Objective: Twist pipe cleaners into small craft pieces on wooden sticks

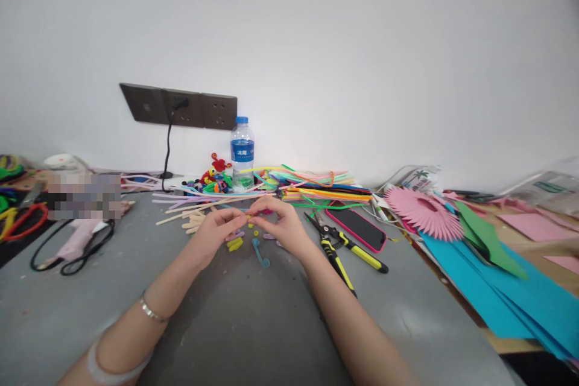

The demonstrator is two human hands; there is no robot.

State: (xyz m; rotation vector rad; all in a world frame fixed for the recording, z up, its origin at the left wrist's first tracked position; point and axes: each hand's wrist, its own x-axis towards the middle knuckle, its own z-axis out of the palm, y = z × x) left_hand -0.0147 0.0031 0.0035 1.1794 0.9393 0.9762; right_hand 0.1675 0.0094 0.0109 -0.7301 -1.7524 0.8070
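Note:
My left hand [219,232] and my right hand [283,226] meet above the grey table, fingertips pinched together. Between them is a small yellow piece [249,218], perhaps bent pipe cleaner; it is mostly covered by the fingers. Just below the hands lie a yellow coiled shape [234,244], a tiny yellow bead-like bit [256,233] and a blue pipe-cleaner piece [259,253] with curled ends. Purple bits [269,237] show beside my right hand. Cream pipe cleaners [194,221] lie partly behind my left hand.
Yellow-black pliers [335,241] and a pink-edged phone [357,226] lie to the right. Behind stand a water bottle [242,154] and a heap of coloured pipe cleaners [316,187]. A pink glue gun [75,241] with a looped cord is left; blue paper sheets [506,289] are right.

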